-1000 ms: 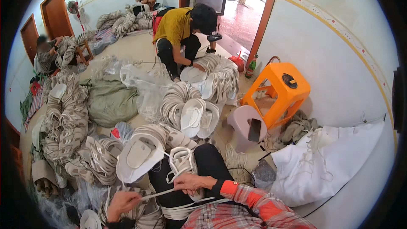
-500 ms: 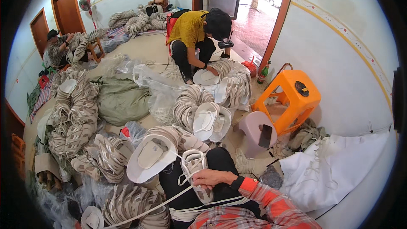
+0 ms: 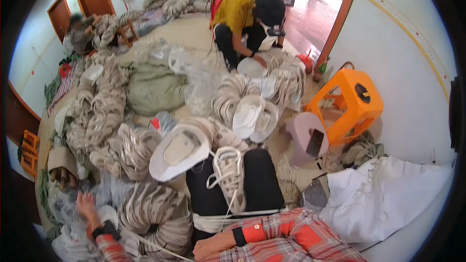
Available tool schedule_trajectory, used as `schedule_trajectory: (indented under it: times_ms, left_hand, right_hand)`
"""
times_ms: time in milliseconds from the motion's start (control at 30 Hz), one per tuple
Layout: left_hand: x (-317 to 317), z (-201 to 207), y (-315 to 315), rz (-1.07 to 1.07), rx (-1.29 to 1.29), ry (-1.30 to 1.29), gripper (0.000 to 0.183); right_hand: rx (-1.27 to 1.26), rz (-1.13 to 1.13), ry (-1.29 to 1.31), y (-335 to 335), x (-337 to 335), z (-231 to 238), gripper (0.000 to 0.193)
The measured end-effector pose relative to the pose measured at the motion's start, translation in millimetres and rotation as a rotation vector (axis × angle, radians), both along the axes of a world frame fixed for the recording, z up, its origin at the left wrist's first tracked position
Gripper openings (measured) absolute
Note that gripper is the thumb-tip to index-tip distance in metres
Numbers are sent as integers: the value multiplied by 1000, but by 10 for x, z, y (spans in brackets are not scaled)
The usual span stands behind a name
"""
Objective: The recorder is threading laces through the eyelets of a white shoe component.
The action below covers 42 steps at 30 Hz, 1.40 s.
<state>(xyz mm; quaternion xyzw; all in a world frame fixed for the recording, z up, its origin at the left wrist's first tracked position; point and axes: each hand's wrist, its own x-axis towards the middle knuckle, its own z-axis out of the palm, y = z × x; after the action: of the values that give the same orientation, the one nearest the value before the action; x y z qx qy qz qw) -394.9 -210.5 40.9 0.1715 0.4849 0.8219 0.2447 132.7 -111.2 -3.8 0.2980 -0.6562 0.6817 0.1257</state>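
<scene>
A beige and white shoe upper (image 3: 229, 177) rests upright between my black-trousered knees, its toe toward me and its lacing partly threaded. A pale shoelace (image 3: 160, 247) runs from it toward my lap, and a length stretches across the lower left. My left hand (image 3: 86, 208) is out at the far left, over clear plastic, where the lace leads. Blur softens its fingers, but they seem closed on the lace. Low at my lap, my right hand (image 3: 213, 247) has its fingers curled in where the lace passes. White laces (image 3: 238, 218) lie across my thighs.
Stacked shoe uppers (image 3: 155, 218) stand beside my left leg; a white-lined upper (image 3: 179, 148) fronts another row ahead. A lilac stool (image 3: 306, 140) carrying a phone and an orange stool (image 3: 347, 106) stand right. A co-worker (image 3: 238, 19) crouches ahead over more uppers.
My right hand has left the shoe upper and dropped to my lap. My left arm has come into view, stretched left. The view has shifted, so the room sits higher and farther right.
</scene>
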Motion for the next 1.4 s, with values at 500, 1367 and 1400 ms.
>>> schedule_trajectory:
  times_ms: [500,1367,1400]
  left_hand:
    - [4797,-529,1680,-727,-881,1381,17]
    - [4990,-519,1838,-714,-1123,1406,22]
    - [5014,-508,1820,-728,-1131,1431,21]
  right_hand:
    - [184,-1161,-1049,1223,1164,-181,29]
    - [349,-551,-1165,1842,996,-171,20]
    - [349,-545,-1160,1816,977,-205,20]
